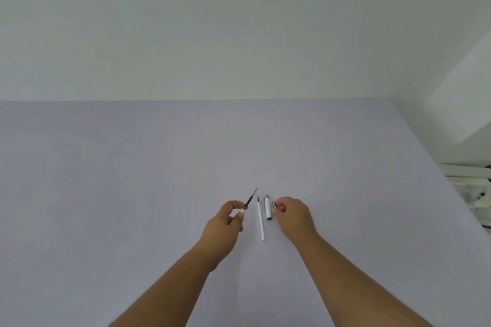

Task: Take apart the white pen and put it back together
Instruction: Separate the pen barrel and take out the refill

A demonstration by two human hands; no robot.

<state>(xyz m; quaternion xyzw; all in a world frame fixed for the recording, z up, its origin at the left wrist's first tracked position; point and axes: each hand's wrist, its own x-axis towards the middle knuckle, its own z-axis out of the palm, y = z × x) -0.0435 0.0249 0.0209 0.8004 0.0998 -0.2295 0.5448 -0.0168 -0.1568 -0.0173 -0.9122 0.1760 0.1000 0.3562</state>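
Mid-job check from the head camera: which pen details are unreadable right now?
- Left hand: the lower end of the dark-tipped pen piece is hidden by the fingers.
- Right hand: something small and dark shows at the fingertips; too small to identify.
- Clip section on the table: too small to tell whether anything is inside.
- Thin white refill: tip too small to read.
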